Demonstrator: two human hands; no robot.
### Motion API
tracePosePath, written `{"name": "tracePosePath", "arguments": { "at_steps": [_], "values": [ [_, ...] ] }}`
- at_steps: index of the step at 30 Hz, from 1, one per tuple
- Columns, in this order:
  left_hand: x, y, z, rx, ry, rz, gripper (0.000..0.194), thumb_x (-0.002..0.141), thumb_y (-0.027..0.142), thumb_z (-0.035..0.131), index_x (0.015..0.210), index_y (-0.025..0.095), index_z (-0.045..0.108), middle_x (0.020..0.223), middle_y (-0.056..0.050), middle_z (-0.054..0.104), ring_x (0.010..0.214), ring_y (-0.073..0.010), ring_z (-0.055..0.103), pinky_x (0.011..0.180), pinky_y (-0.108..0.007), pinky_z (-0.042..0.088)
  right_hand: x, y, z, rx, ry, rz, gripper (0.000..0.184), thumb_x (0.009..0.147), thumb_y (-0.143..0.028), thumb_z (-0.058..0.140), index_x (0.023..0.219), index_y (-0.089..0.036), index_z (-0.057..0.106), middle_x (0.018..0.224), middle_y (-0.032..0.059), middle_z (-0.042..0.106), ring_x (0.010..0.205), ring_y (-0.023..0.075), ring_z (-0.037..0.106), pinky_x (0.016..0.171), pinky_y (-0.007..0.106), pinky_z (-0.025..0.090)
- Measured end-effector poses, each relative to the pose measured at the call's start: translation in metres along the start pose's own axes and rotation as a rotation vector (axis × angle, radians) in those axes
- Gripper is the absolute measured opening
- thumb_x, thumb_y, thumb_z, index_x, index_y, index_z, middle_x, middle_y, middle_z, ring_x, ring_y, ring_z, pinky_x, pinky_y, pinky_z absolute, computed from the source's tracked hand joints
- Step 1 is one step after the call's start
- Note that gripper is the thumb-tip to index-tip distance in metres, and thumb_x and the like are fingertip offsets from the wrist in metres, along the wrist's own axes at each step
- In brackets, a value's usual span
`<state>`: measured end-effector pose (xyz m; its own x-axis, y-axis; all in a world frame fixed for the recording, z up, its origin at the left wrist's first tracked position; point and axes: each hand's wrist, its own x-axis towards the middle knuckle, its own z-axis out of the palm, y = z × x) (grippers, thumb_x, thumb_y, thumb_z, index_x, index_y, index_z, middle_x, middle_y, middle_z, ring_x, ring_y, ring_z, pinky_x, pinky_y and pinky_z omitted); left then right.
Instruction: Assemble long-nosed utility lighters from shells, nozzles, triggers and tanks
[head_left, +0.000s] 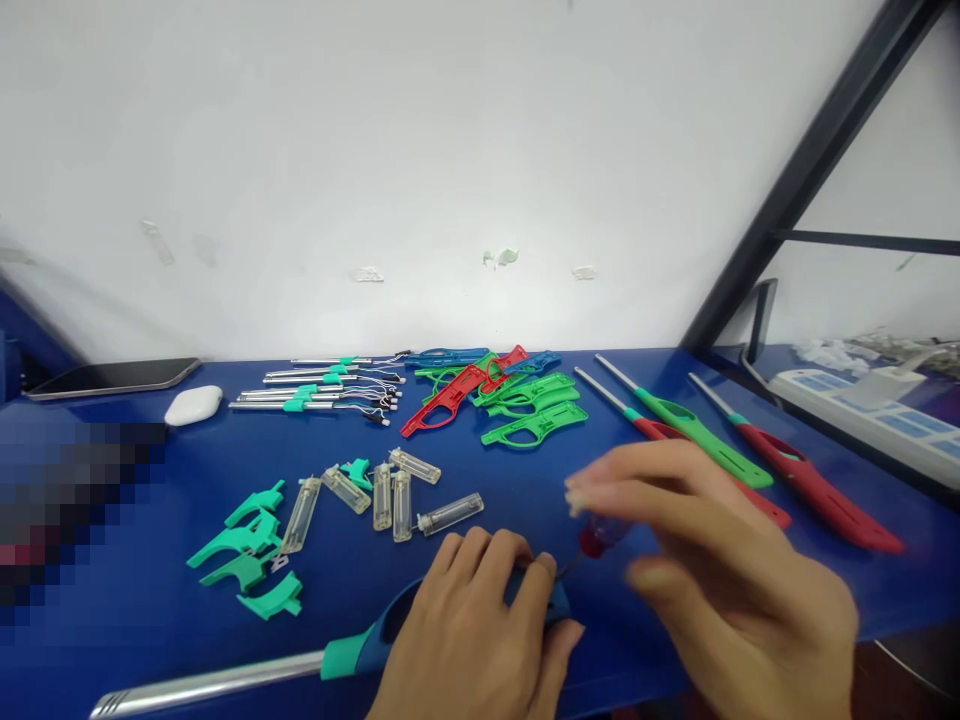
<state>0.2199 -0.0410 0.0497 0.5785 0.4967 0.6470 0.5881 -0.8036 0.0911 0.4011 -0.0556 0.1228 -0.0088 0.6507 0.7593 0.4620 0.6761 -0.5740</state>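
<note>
Now left hand (472, 625) snug over a blue-handled lighter (367, 650), right hand (720, 570) half-open, loosely around a red screwdriver (592, 541)

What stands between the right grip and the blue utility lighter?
Only the screwdriver, its shaft angled toward the lighter's handle end; nothing else visible. The left grip covers much of the handle, a fingertip close beside the shaft.

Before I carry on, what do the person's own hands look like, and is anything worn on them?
Both the left hand and the right hand are bare: no gloves, and no ring, watch or markings visible. No sleeve shows; the picture's lower edge cuts both off. The right is slightly blurred.
</note>
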Motion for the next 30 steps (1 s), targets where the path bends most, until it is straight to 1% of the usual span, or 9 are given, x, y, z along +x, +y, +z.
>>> {"name": "tracePosePath", "arguments": {
  "at_steps": [4, 9, 12, 15, 17, 21, 25, 28, 30],
  "values": [
    [-0.001, 0.001, 0.001, 0.010, 0.006, 0.004, 0.020, 0.114, 0.030, 0.052, 0.122, 0.022, 0.068, 0.109, -0.006, 0.083, 0.093, -0.0306, 0.082, 0.079, -0.049, 0.071, 0.002, -0.004, -0.001, -0.011, 0.000, 0.006, 0.031, 0.105, -0.051, 0.077, 0.125, -0.031, 0.089, 0.112, 0.0102, 0.086, 0.105, 0.0321, 0.086, 0.084, 0.040, 0.076],
    [-0.002, 0.000, 0.000, 0.027, -0.003, 0.008, 0.023, 0.116, 0.030, 0.048, 0.123, 0.022, 0.069, 0.108, -0.005, 0.084, 0.093, -0.0294, 0.083, 0.079, -0.048, 0.071, -0.008, -0.003, -0.011, 0.012, -0.046, 0.024, 0.022, 0.109, -0.035, 0.072, 0.122, -0.037, 0.089, 0.113, 0.0046, 0.087, 0.104, 0.0240, 0.087, 0.084, 0.027, 0.074],
    [-0.003, -0.003, -0.003, 0.050, 0.010, 0.017, 0.030, 0.119, 0.032, 0.042, 0.125, 0.020, 0.069, 0.109, -0.006, 0.084, 0.092, -0.0292, 0.083, 0.078, -0.047, 0.070, -0.011, -0.001, -0.012, 0.052, -0.073, 0.026, 0.029, 0.108, -0.021, 0.070, 0.123, -0.040, 0.087, 0.102, -0.0014, 0.087, 0.091, 0.0162, 0.085, 0.081, 0.020, 0.071],
    [-0.005, -0.005, -0.007, 0.066, 0.014, 0.031, 0.035, 0.122, 0.031, 0.036, 0.128, 0.020, 0.069, 0.110, -0.006, 0.084, 0.091, -0.0275, 0.083, 0.076, -0.044, 0.069, -0.012, 0.001, -0.009, 0.080, -0.031, -0.018, 0.030, 0.097, -0.015, 0.083, 0.117, -0.036, 0.089, 0.090, -0.0019, 0.081, 0.077, 0.0145, 0.079, 0.068, 0.018, 0.068],
    [-0.006, -0.006, -0.008, 0.070, 0.015, 0.031, 0.035, 0.122, 0.032, 0.036, 0.127, 0.020, 0.069, 0.108, -0.005, 0.084, 0.088, -0.0257, 0.084, 0.074, -0.042, 0.069, -0.012, 0.003, -0.007, 0.028, -0.032, -0.021, 0.033, 0.099, -0.018, 0.083, 0.125, -0.037, 0.088, 0.098, 0.0002, 0.081, 0.082, 0.0156, 0.080, 0.070, 0.019, 0.069],
    [-0.006, -0.008, -0.008, 0.077, 0.026, 0.033, 0.037, 0.123, 0.034, 0.035, 0.126, 0.019, 0.068, 0.107, -0.005, 0.084, 0.087, -0.0261, 0.084, 0.074, -0.043, 0.070, -0.013, 0.006, -0.004, 0.082, -0.116, -0.024, 0.052, 0.110, -0.012, 0.063, 0.151, -0.042, 0.075, 0.115, 0.0004, 0.085, 0.096, 0.0165, 0.084, 0.081, 0.023, 0.071],
    [-0.005, -0.009, -0.007, 0.088, 0.028, 0.034, 0.039, 0.123, 0.033, 0.032, 0.126, 0.020, 0.069, 0.109, -0.004, 0.085, 0.090, -0.0257, 0.085, 0.076, -0.043, 0.070, -0.013, 0.009, -0.003, 0.081, -0.022, -0.080, 0.045, 0.099, -0.010, 0.080, 0.133, -0.038, 0.085, 0.097, -0.0020, 0.077, 0.081, 0.0116, 0.076, 0.071, 0.017, 0.066],
    [-0.006, -0.008, -0.008, 0.097, 0.035, 0.024, 0.039, 0.123, 0.033, 0.032, 0.123, 0.020, 0.070, 0.105, -0.004, 0.085, 0.086, -0.0251, 0.084, 0.074, -0.042, 0.070, -0.013, 0.008, -0.005, 0.002, -0.082, -0.029, 0.041, 0.106, -0.018, 0.074, 0.139, -0.040, 0.082, 0.116, 0.0005, 0.081, 0.096, 0.0148, 0.082, 0.080, 0.019, 0.069],
    [-0.007, -0.007, -0.009, 0.100, 0.043, 0.026, 0.040, 0.123, 0.033, 0.031, 0.122, 0.020, 0.070, 0.105, -0.005, 0.085, 0.087, -0.0258, 0.085, 0.074, -0.042, 0.070, -0.013, 0.006, -0.006, 0.045, -0.145, -0.028, 0.047, 0.108, -0.014, 0.066, 0.146, -0.040, 0.078, 0.123, 0.0005, 0.083, 0.102, 0.0168, 0.084, 0.088, 0.022, 0.071]
  ]
}}
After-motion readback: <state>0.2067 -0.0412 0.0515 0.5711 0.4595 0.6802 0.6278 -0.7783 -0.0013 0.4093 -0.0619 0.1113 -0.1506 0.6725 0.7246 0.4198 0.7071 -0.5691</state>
